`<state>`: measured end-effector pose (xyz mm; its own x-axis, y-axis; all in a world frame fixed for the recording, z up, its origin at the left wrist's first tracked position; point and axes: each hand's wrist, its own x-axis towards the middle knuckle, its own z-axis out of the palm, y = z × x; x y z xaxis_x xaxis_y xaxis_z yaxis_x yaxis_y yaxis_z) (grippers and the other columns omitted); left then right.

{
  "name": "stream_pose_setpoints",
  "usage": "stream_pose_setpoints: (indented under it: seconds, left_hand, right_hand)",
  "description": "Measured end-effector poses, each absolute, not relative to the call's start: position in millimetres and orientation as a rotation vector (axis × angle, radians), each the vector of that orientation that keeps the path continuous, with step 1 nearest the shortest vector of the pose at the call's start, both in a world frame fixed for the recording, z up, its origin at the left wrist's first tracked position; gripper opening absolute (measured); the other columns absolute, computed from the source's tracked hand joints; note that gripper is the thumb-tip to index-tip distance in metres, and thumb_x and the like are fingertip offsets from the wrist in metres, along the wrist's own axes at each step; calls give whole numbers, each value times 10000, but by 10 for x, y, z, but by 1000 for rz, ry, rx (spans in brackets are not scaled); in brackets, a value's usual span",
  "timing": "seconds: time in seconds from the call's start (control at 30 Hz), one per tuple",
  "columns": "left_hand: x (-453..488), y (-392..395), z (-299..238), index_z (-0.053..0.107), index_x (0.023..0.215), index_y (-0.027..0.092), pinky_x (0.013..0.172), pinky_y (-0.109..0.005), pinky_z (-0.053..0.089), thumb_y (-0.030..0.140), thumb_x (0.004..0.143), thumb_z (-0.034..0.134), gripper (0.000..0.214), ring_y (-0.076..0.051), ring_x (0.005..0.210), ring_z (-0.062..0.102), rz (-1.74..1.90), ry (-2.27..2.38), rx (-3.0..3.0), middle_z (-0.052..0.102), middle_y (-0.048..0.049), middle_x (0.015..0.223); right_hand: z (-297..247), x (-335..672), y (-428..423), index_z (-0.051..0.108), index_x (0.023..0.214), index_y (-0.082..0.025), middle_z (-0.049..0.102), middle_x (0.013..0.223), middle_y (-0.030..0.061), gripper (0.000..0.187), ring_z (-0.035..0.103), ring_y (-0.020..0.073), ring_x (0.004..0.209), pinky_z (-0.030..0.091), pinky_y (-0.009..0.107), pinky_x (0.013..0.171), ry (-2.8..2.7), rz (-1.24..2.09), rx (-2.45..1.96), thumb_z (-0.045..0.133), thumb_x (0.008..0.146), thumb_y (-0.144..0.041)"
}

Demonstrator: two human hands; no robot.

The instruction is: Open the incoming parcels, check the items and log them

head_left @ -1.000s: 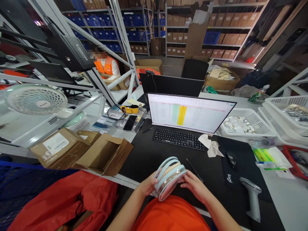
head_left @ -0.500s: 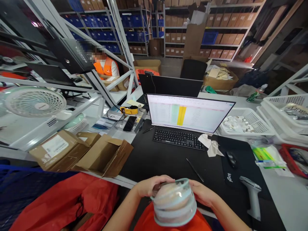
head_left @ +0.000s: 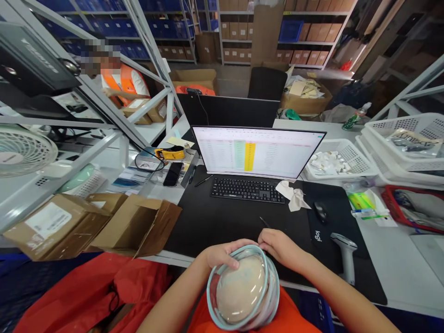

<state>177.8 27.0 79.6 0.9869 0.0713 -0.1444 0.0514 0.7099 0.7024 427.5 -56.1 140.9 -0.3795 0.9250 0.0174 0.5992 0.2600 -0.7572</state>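
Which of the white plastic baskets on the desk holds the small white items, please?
The single basket beside the monitor; the stacked ones to its right hold plastic bags.

Co-worker's head [head_left: 100,58] pixelated; nothing readable there. Monitor [head_left: 256,152]: spreadsheet cells too small to read, only a yellow column stands out. Case [head_left: 243,289]: contents blurred behind the clear wall, kind not determinable. Fan [head_left: 21,152] cut off by left edge. Shelf boxes [head_left: 267,27] cut off by top edge. Bag [head_left: 414,141] in the basket: print partly legible at best. Red tray [head_left: 412,208]: contents too small to tell.
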Motion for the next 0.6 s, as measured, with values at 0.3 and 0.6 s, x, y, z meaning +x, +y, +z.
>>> stream_pose_setpoints:
  seconds: [0.3, 0.6]
  left_hand:
    - [1661, 161, 1082, 588, 1353, 203, 1194, -548, 202, 334, 743, 805, 661, -376, 1415, 407, 242, 252, 811, 452, -152, 1533]
    - [2029, 261, 1067, 527, 1374, 230, 1081, -408, 352, 540, 820, 702, 659, -303, 1260, 517, 594, 521, 868, 569, -103, 1380]
  right_hand:
    - [1638, 4211, -884, 616, 886, -191, 595, 795, 45, 302, 509, 167, 692, 380, 324, 654, -2228, 508, -1426, 390, 1061, -288]
    - [1350, 4245, 173, 602, 1187, -155, 611, 1145, 76, 332, 616, 190, 962, 559, 380, 839, -2000, 776, -1492, 594, 986, -419]
